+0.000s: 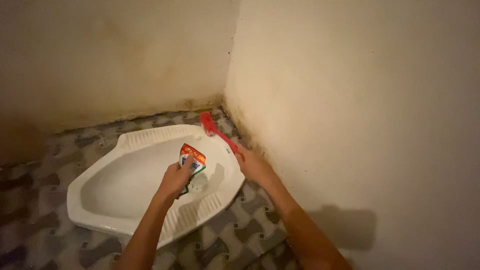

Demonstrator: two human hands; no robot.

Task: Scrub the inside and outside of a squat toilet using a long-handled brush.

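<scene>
White ceramic, a squat toilet pan (125, 185) sits in patterned grey floor tiles (240, 230), hemmed in by two stained walls (350, 100) meeting at the corner. The left hand (175, 181) pinches a small printed sachet (192, 160) over the bowl. The right hand (254, 166) is curled around a red brush (216, 131); its grip end is hidden in the fist. The brush's long axis runs diagonally, head pointing up-left toward the corner, over the pan's rim.
</scene>
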